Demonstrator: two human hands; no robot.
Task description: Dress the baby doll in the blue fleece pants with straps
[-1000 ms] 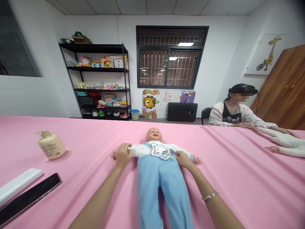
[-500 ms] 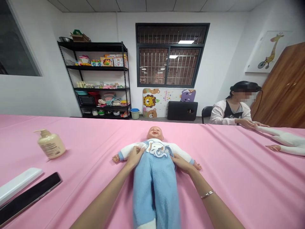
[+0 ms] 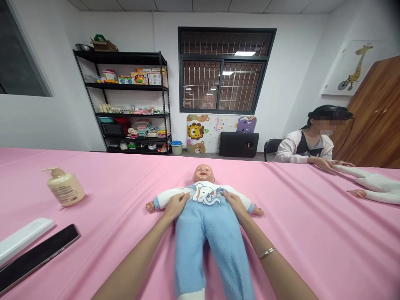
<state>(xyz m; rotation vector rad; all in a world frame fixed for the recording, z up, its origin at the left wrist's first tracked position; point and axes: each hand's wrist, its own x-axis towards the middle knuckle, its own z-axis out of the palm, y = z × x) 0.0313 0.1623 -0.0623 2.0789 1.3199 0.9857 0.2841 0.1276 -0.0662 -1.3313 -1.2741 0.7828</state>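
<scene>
A baby doll [image 3: 203, 173] lies on its back on the pink-covered table, head away from me and arms spread. It wears a white top and fuzzy blue overalls [image 3: 189, 233] with an elephant patch [image 3: 206, 194] on the chest. At the left side of the patch, my left hand [image 3: 176, 205] pinches the upper edge of the overalls, fingertips curled in. My right hand [image 3: 234, 204] grips the opposite upper edge, thumb and fingers closed on the cloth. The far ends of the doll's legs run out of the picture.
To the left stand a pump bottle [image 3: 65, 187], a white oblong case [image 3: 25, 239] and a black phone-like slab [image 3: 40, 256]. At the far right a person [image 3: 308, 143] sits handling another doll in white [image 3: 379, 185]. Behind the table are shelves [image 3: 121, 85].
My right hand has moved up to the top edge of the overalls beside the patch. The doll's right-side leg has swung outward, widening the gap between the legs.
</scene>
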